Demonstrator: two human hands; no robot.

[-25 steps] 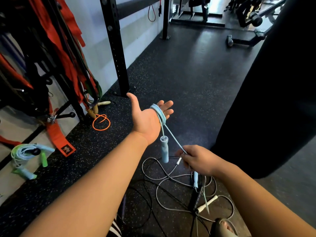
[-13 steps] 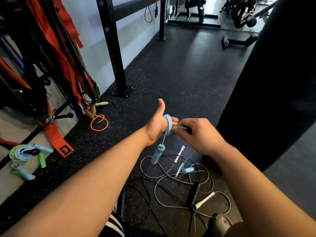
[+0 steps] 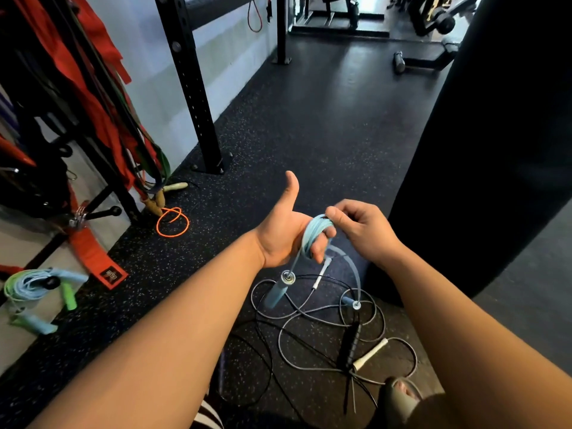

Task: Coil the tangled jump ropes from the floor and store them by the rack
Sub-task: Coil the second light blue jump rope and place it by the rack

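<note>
Black bag (image 3: 495,150) fills the right side, over the dark floor (image 3: 325,119). Rack (image 3: 102,193) stands at the floor's left edge by the wall, hung w/ red & green bands (image 3: 93,97). Both arms reach in from below.

Left grip (image 3: 280,233): thumb up, fingers bent, blue rope (image 3: 312,232) wound round them in several turns. Right grip (image 3: 362,230): thumb & fingertips pinch the blue rope at the top of that coil, other fingers curled in. So the blue rope is in mid-air betw. the two grips, above the tangle (image 3: 312,314). One blue handle (image 3: 277,292) dangles under the left grip. The 2nd handle (image 3: 351,302) hangs on a short free tail, low down; on the floor or just off it, can't tell.

Progress, my judgement:
- Done: approx. one bundle (image 3: 34,286), blue-green, lies at the floor's left edge beside the rack.
- In hand: blue rope nearly wound. Only the tail is left, then it needs carrying over to the rack.
- Not started: the tangle in the floor's near middle, grey & black cord crossing, w/ a white handle (image 3: 370,356) and a black handle (image 3: 349,339).
- Orange rope (image 3: 173,222) lies loose at the rack's foot; prob. needs coiling too.
</note>
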